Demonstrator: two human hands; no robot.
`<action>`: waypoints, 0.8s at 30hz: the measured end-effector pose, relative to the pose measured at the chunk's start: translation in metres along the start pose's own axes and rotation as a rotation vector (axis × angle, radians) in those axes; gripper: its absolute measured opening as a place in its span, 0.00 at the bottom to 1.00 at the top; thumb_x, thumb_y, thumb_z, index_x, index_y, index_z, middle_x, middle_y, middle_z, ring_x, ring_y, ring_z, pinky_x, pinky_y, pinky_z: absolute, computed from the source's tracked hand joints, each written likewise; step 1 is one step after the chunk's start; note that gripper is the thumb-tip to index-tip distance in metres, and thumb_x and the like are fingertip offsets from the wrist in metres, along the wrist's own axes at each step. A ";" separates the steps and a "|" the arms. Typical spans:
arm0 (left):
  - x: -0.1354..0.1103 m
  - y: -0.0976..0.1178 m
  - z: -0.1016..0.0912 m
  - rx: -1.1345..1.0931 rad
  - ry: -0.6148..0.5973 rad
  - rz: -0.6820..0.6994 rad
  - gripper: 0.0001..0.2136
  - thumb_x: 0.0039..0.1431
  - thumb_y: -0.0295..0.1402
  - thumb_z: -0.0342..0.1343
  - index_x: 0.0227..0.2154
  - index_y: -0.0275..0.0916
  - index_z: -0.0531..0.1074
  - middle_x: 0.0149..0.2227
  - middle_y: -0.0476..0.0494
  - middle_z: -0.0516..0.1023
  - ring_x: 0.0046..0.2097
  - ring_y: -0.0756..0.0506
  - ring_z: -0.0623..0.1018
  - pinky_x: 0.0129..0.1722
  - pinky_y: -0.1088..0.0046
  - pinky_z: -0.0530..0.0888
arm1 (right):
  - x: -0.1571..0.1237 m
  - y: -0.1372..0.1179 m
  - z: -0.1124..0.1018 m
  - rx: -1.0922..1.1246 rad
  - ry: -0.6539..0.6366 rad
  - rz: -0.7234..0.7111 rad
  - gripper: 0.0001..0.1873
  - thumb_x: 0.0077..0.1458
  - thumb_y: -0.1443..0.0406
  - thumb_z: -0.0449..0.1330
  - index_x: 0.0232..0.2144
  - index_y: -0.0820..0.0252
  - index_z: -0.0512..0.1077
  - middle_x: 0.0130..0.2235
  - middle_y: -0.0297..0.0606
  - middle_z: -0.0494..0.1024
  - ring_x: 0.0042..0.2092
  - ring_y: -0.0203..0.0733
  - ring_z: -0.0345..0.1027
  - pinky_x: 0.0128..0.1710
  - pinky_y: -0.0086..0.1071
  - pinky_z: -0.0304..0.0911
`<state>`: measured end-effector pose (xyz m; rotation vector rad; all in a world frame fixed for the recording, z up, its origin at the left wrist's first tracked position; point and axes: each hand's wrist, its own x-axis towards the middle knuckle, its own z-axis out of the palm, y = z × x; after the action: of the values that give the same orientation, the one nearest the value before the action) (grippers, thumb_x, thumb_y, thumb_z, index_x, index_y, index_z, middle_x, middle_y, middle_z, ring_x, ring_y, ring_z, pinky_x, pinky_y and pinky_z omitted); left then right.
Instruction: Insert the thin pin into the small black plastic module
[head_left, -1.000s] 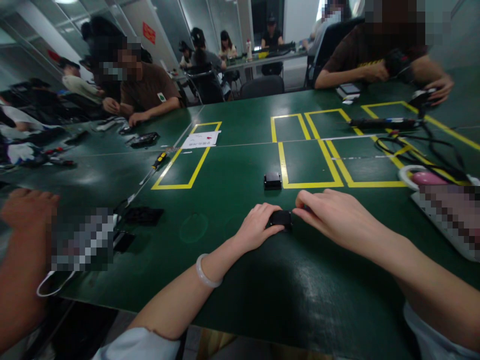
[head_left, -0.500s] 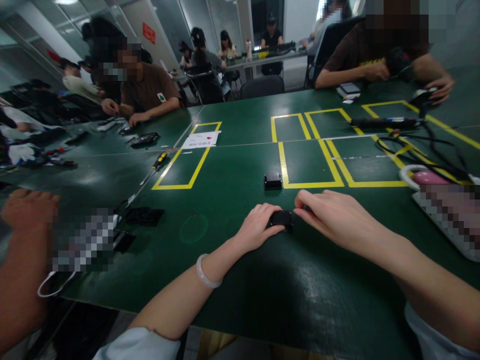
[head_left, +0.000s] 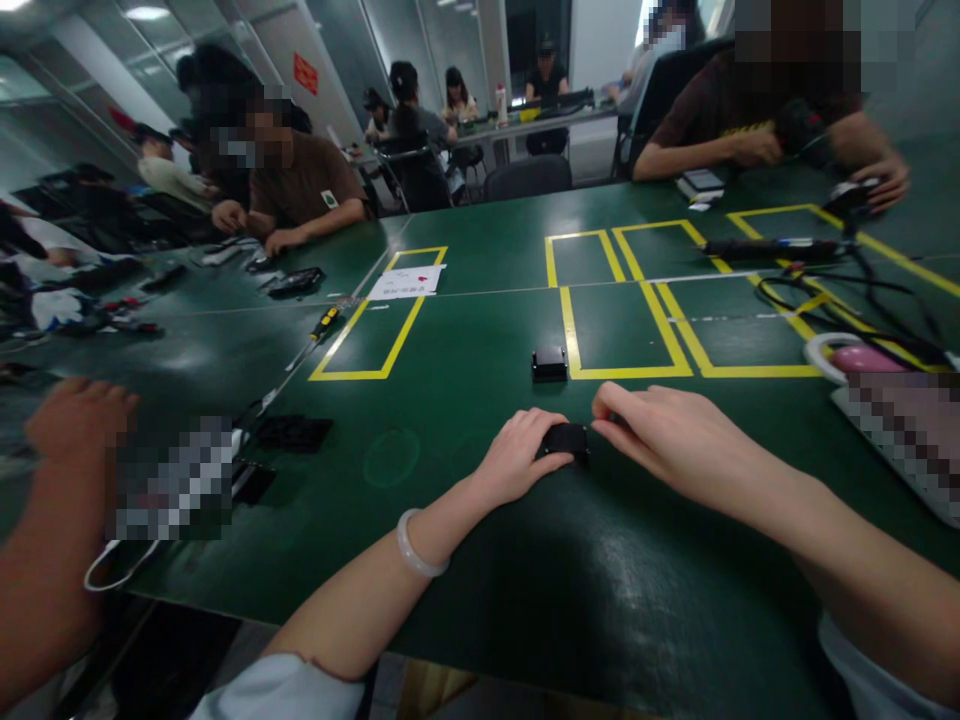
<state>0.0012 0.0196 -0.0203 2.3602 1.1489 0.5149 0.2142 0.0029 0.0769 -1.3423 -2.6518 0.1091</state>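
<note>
A small black rectangular block [head_left: 568,439] lies on the green table, gripped by my left hand [head_left: 517,452] between thumb and fingers from its left side. A pale bracelet [head_left: 413,545] circles my left wrist. Just right of the block is my right hand [head_left: 645,425], its thumb and fingertips drawn together in a pinch. Whatever sits between those fingertips is too small or hidden to make out. Beyond my hands stands a second small black block [head_left: 550,364], apart from both of them, near a corner of yellow tape.
Yellow tape rectangles [head_left: 628,372] mark the table [head_left: 480,590]. A yellow-and-black screwdriver [head_left: 325,322] and a paper sheet [head_left: 407,282] lie to the left. Another person's arm [head_left: 60,520] rests at the left edge. Black cables [head_left: 795,300] and a tape roll [head_left: 819,352] lie right.
The whole view has shifted slightly. My left hand still grips the block and my right hand keeps its pinch beside it.
</note>
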 end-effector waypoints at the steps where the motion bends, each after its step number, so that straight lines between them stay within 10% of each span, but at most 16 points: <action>1: 0.000 0.000 0.000 0.000 0.001 -0.001 0.16 0.62 0.42 0.53 0.50 0.41 0.64 0.48 0.42 0.70 0.49 0.40 0.68 0.50 0.61 0.66 | -0.001 0.000 0.000 0.025 0.008 -0.009 0.08 0.63 0.61 0.46 0.36 0.57 0.63 0.28 0.34 0.74 0.29 0.41 0.68 0.27 0.31 0.52; 24: 0.000 0.001 -0.001 -0.005 0.005 0.018 0.16 0.63 0.41 0.53 0.50 0.41 0.64 0.48 0.42 0.70 0.49 0.41 0.69 0.49 0.63 0.67 | 0.000 0.000 -0.003 0.012 0.019 0.015 0.08 0.63 0.60 0.48 0.34 0.56 0.61 0.28 0.33 0.73 0.29 0.40 0.67 0.27 0.31 0.51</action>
<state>0.0008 0.0191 -0.0186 2.3684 1.1276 0.5293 0.2151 0.0027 0.0801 -1.3522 -2.6219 0.1141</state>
